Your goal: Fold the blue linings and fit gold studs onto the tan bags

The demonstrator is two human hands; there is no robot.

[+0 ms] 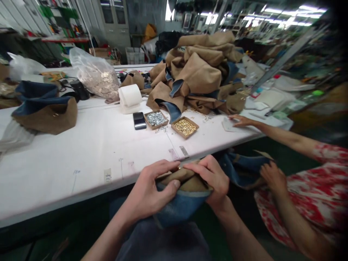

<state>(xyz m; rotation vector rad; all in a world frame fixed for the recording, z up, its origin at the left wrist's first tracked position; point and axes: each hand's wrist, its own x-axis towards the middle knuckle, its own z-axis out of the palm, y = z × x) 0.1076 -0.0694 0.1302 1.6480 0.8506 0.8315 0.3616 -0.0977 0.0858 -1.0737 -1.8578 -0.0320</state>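
Note:
Both my hands grip a brown and blue fabric bag point(182, 203) just in front of the table's near edge. My left hand point(154, 190) is closed on its left side, thumb on the folded brown cloth and fingers along the top edge. My right hand point(210, 179) pinches the same cloth from the right. A tiny gold glint shows between the fingertips, too small to make out. Beyond, on the table, stand a shallow box of gold metal fasteners point(185, 127) and a box of silver fasteners point(156, 119).
A brown and blue fabric heap point(201, 72) lies behind the boxes, beside a white roll point(130, 98) and a phone point(139, 120). Another bag point(49, 112) sits at left. On my right, a co-worker's hand point(240, 120) touches a pale piece; their other hand point(273, 175) holds blue fabric.

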